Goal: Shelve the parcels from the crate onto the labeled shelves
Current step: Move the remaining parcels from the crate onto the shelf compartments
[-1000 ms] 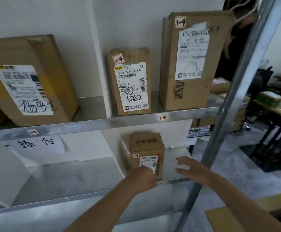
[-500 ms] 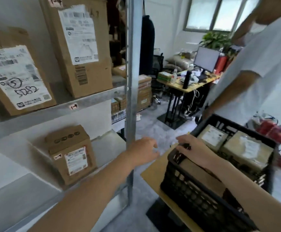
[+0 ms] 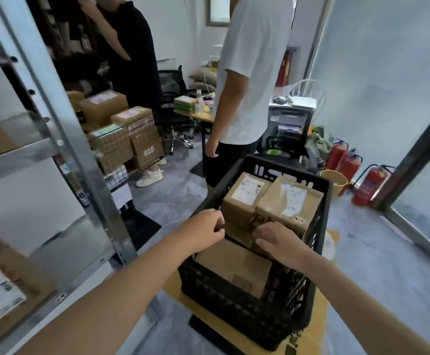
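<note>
Grey concrete floor runs through a cluttered stockroom: stacked cartons (image 3: 121, 134) at ten o'clock, red fire extinguishers (image 3: 367, 185) at three o'clock, and two people standing at twelve o'clock, one in a white shirt (image 3: 249, 73), one in black (image 3: 132, 52). At nine o'clock stands the metal shelf frame (image 3: 62, 139), with a labelled box (image 3: 1, 290) already on its lower shelf at eight o'clock.

A second ago both hands were at that shelf, settling a small box; now the view has swung away to the black crate (image 3: 249, 311) at six o'clock. That placement looks finished, and the next pick is beginning.

Three parcels show in the crate: a small parcel (image 3: 244, 196) and a larger parcel (image 3: 290, 201) side by side at its far end, both label up, and a plain flat parcel (image 3: 234, 267) lower at the near end. The left hand (image 3: 203, 231) curls its fingers at the near edge of the small parcel; the right hand (image 3: 277, 242) lies half-spread against the near face of the larger one. Whether either actually grips, I cannot tell. Likely the small parcel gets lifted next, and its label read for a shelf.
</note>
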